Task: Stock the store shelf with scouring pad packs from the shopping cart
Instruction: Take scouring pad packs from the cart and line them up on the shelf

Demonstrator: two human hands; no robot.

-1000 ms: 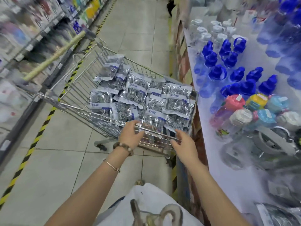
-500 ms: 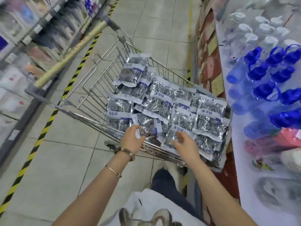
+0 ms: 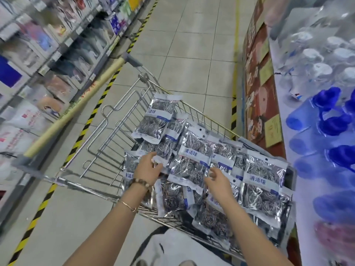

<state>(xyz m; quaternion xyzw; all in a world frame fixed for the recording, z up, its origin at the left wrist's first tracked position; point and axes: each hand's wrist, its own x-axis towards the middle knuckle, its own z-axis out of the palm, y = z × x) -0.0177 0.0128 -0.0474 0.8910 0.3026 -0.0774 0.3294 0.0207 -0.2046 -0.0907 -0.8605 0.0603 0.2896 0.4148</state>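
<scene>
A wire shopping cart (image 3: 86, 189) stands in front of me with several silver scouring pad packs, each with a blue-and-white label, piled in its right half. The central pack (image 3: 194, 156) lies on top between my hands. My left hand (image 3: 148, 170), with a bead bracelet on the wrist, pinches the white lower edge of a pack (image 3: 160, 148) lying left of it. My right hand (image 3: 219, 182) hovers with its fingers spread at the central pack's right edge, holding nothing. Another pack (image 3: 158, 120) leans up at the far end of the pile.
On the right runs a white store shelf (image 3: 277, 104) holding blue-capped bottles (image 3: 326, 123) and clear bottles (image 3: 317, 56). Stocked shelves (image 3: 38, 54) line the left of the aisle. The cart's yellow handle (image 3: 76, 106) points left. Tiled floor with striped tape lies beyond.
Both hands left the cart's near rim and reached in over the packs. The left hand closed on a pack's edge. The view swung left and closer to the cart.
</scene>
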